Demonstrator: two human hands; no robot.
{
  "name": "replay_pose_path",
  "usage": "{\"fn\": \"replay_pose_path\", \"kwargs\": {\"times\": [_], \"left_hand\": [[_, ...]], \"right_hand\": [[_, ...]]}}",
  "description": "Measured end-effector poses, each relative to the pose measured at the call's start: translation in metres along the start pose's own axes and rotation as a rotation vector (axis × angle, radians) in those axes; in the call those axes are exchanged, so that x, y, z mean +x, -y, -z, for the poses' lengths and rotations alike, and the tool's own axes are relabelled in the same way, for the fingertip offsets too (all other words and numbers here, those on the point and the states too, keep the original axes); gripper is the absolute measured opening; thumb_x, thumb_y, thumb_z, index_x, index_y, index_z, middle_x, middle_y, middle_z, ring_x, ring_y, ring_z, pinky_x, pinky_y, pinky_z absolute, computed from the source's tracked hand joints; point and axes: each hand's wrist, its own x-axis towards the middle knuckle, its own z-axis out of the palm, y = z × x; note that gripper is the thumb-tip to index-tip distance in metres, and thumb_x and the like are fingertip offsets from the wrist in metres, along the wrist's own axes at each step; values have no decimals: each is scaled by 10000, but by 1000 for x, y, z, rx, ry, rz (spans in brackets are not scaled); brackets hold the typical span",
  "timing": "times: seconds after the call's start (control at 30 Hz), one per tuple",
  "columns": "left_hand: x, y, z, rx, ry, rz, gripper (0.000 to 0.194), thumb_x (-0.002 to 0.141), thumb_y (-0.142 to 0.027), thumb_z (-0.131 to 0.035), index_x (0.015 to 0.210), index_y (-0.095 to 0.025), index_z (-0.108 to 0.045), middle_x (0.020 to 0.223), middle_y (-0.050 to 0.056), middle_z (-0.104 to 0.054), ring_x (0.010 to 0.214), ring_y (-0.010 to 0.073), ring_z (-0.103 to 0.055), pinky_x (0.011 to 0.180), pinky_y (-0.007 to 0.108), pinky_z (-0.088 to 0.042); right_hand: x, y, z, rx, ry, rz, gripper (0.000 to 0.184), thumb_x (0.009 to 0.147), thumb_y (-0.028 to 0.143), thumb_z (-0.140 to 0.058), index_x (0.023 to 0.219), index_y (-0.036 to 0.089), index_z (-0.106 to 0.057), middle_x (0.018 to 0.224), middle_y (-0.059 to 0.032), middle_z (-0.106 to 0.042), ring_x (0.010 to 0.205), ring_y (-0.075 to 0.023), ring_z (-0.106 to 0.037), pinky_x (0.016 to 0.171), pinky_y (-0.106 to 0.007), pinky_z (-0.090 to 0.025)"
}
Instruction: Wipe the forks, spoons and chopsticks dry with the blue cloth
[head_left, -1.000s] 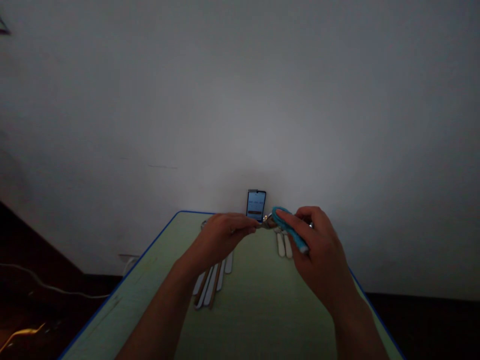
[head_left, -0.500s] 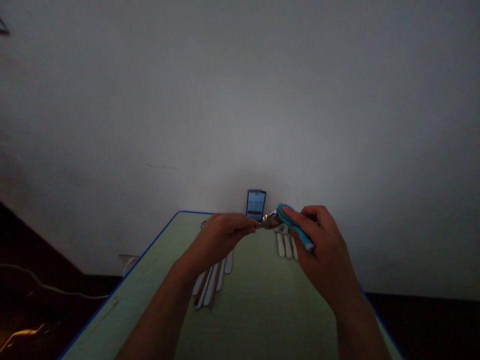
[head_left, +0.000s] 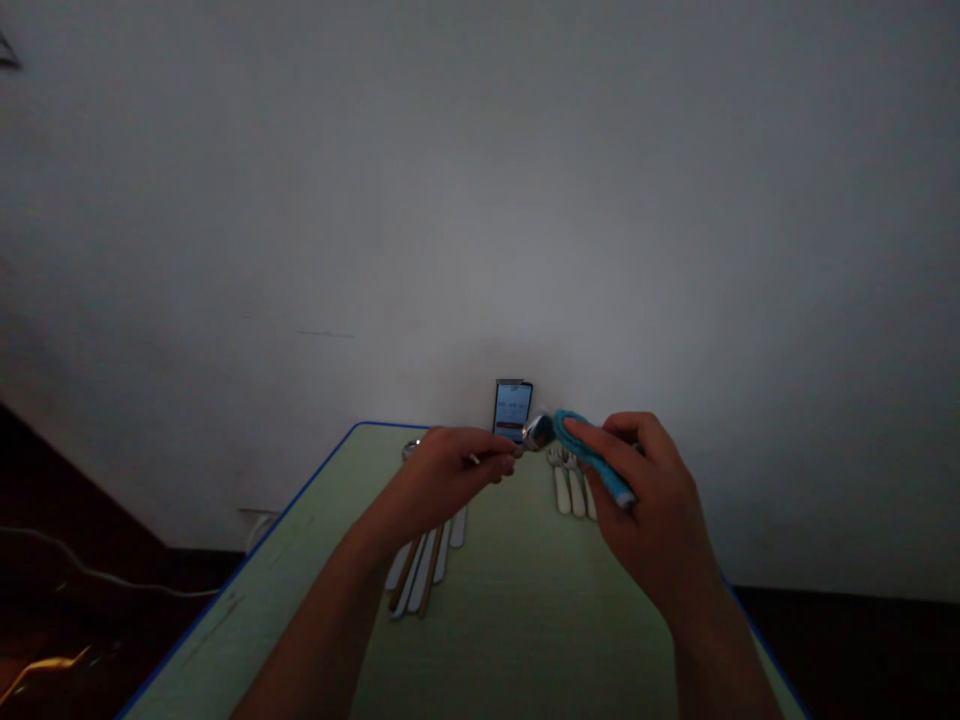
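My left hand [head_left: 463, 462] is closed in a pinch on the handle of a shiny metal spoon [head_left: 538, 431], whose bowl points to the right. A blue cloth [head_left: 598, 462], folded into a narrow pad, is gripped by my right hand [head_left: 651, 500], with the thumb pressed along it. The cloth's upper end lies right beside the spoon bowl; whether they touch I cannot tell. Both hands are raised above the table. Below my right hand lie several forks [head_left: 571, 490] with cream handles, partly covered by it. Several white and brown handles [head_left: 424, 570] lie under my left forearm.
A lit phone [head_left: 512, 408] leans upright against the wall [head_left: 480, 200] at the back of the pale green table [head_left: 525, 640], which has a blue edge. Another spoon bowl [head_left: 410, 450] peeks out behind my left hand. A white cable [head_left: 112, 578] runs along at the far left.
The spoon has turned in my left fingers, so more of its bowl shows, and the cloth has slid slightly off it to the right. The arms have barely moved.
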Motion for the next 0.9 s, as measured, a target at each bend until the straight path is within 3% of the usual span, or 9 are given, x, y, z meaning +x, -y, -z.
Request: {"fn": "replay_pose_path", "kwargs": {"times": [0.53, 0.9], "left_hand": [[5, -6, -4, -123, 11, 50, 200, 815, -251, -541, 867, -148, -704, 664, 16, -682, 600, 111, -625, 580, 197, -480], [6, -12, -3, -73, 23, 8, 188, 809, -214, -542, 869, -147, -707, 677, 18, -689, 604, 113, -630, 578, 198, -480]], "right_hand": [[4, 5, 3, -114, 106, 153, 503, 682, 16, -517, 1126, 237, -601, 969, -77, -475, 858, -218, -457, 709, -380, -399], [5, 5, 2, -116, 130, 146, 522, 665, -2, -503, 1115, 239, -611, 965, -80, -485, 886, -226, -461, 716, -377, -392]]}}
